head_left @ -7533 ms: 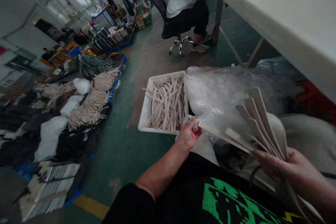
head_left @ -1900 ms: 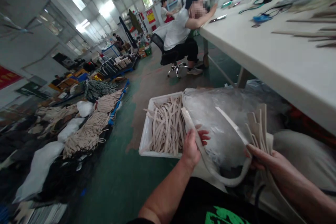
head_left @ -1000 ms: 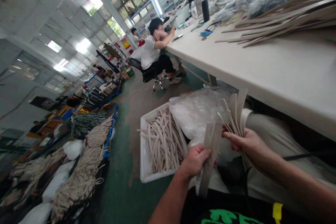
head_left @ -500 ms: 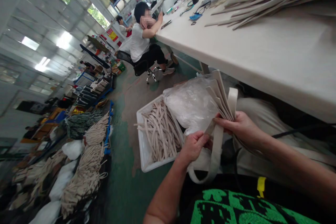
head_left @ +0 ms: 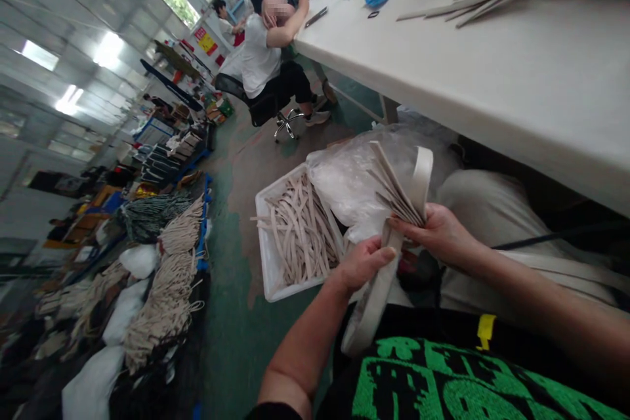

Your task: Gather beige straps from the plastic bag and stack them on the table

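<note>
The right grip [head_left: 445, 231] holds a bunch of flat beige strips [head_left: 394, 193]. The left grip [head_left: 363, 262] pinches one long strip [head_left: 373, 315] that bends down. Near the left grip sits a white tub [head_left: 264, 259] with more strips [head_left: 305, 236], clear plastic [head_left: 339, 177] beside it. Farther out is a white tabletop [head_left: 443, 59].

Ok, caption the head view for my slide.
Left hand pinches a pale strip; right hand holds a fanned bundle near a strip-filled white bin.
</note>
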Demonstrator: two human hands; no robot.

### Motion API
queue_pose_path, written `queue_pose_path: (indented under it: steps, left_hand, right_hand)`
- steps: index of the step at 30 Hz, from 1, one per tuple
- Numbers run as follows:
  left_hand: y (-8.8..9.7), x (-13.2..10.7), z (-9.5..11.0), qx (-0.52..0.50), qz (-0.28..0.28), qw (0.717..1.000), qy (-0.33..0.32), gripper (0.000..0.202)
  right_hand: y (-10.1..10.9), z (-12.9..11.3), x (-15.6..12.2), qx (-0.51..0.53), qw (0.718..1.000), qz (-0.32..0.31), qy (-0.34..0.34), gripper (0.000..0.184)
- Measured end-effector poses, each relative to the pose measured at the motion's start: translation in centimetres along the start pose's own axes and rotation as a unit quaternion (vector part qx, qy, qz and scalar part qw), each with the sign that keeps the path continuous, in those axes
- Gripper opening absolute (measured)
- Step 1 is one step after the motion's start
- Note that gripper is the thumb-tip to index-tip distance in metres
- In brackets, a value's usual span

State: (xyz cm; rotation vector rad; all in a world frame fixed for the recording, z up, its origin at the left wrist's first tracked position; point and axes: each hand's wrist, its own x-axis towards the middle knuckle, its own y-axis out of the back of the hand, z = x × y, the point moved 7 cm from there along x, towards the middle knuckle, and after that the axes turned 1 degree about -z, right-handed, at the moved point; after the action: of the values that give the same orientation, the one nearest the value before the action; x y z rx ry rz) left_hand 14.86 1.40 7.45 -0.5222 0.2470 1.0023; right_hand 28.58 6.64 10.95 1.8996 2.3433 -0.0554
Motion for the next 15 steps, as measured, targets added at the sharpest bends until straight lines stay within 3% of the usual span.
queue_pose_path:
  steps: [3, 6, 10, 13, 15]
  left_hand:
    - [-1.0, 1.6, 0.4, 0.023, 0.023, 0.999, 0.0, 0.065]
    - [-1.0, 1.0, -0.2, 0.057, -0.013, 0.998, 0.007, 0.056]
    - [0.3, -2.1, -1.9, 0.065, -0.033, 0.997, 0.032, 0.046]
    - [1.1, -5.0, -3.3, 0.066, -0.058, 0.994, 0.063, 0.027]
    - [2.4, -6.6, -4.2, 0.055, -0.044, 0.994, 0.08, 0.015]
  right_hand:
    - [0.9, -0.1, -0.3, -0.035, 0.999, 0.031, -0.01, 0.055]
    - [2.5, -0.5, -0.4, -0.045, 0.993, 0.096, -0.047, 0.057]
    - [3.3, -0.1, 0.0, -0.048, 0.986, 0.119, -0.107, 0.052]
    - [4.2, 1.7, 0.7, -0.065, 0.981, 0.14, -0.121, 0.041]
    - [5.2, 3.4, 1.2, -0.081, 0.978, 0.158, -0.11, 0.037]
